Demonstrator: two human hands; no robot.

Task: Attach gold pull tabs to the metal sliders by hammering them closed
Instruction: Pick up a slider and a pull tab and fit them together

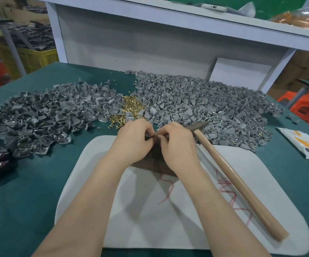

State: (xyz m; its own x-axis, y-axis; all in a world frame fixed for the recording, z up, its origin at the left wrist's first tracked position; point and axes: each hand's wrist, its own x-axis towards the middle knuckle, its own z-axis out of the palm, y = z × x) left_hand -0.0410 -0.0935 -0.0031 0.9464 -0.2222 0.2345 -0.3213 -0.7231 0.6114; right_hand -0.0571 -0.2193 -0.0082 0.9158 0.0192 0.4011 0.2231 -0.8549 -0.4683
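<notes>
Fitting stage: left hand and right hand meet over a dark brown block, fingers curled, pinching a small part that is mostly hidden. The wooden-handled hammer lies idle at right, so hammering is yet to come. A heap of gold pull tabs sits beyond, and the left pile of grey metal sliders looks largely unfitted.

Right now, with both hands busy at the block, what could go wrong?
The small piece pinched between the left hand and right hand could slip and be lost in the grey slider piles close by. The hammer lies with its head at the right pile's edge; grabbing it hastily may scatter it.
</notes>
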